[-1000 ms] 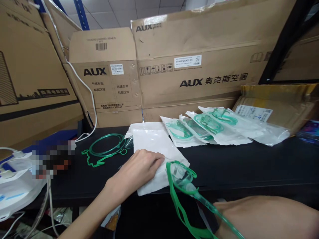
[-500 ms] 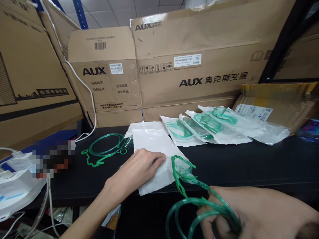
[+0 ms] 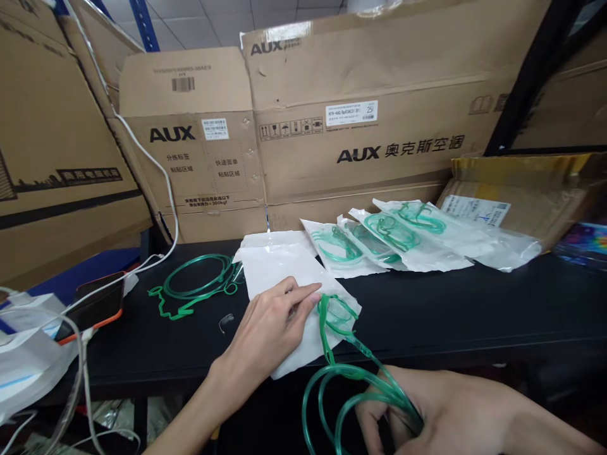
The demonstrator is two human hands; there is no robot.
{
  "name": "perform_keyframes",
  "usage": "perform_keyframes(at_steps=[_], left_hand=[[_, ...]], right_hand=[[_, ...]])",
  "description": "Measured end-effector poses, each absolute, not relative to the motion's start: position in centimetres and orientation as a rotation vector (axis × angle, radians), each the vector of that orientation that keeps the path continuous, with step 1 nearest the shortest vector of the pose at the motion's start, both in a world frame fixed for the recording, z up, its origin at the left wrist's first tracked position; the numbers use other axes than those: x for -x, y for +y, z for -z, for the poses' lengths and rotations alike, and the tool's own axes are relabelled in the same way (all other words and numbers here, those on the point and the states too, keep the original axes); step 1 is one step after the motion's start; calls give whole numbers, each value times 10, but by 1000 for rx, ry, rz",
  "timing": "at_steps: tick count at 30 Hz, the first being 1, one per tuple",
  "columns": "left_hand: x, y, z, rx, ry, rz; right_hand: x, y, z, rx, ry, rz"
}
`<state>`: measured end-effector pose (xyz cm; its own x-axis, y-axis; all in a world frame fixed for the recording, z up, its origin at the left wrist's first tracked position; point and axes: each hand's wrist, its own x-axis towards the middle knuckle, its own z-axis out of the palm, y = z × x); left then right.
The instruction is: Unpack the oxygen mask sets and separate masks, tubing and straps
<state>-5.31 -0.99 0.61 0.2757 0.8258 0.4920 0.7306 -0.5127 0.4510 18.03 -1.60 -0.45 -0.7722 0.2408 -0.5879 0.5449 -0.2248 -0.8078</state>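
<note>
My left hand lies over a white paper-and-film pouch, thumb and forefinger closed on it at its right part. Just beyond these fingertips, a clear green oxygen mask with a green strap lies at the pouch's right end; how much of it is inside I cannot tell. Coiled green oxygen tubing runs from the mask over the table's front edge. My right hand is closed around these coils, its fingertips partly hidden. To the left, another loop of green tubing with a strap lies on the black table.
Several pouches holding green tubing lie at the back right, beside an open cardboard box. Large cardboard panels stand behind. At left are an orange-edged phone, white power strips and white cables. A small clear piece lies near my left wrist.
My right hand has moved a little left with the tubing coils. The left hand still presses on the pouch, its thumb now closer to the green strap. The view has shifted slightly.
</note>
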Motion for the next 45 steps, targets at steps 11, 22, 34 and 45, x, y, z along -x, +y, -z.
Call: perform_keyframes(at_steps=[11, 22, 34, 45], left_hand=[[45, -15, 3, -2255, 1161, -1197], [21, -22, 13, -2429, 888, -1255], [20, -19, 7, -2305, 1068, -1032], [28, -6, 11, -2382, 1160, -892]], right_hand=[[-188, -20, -9, -1246, 1876, 2293], [-171, -11, -7, -1297, 1917, 2377], [-179, -16, -10, -1295, 1881, 2923], [-210, -41, -4, -1508, 1425, 3163]])
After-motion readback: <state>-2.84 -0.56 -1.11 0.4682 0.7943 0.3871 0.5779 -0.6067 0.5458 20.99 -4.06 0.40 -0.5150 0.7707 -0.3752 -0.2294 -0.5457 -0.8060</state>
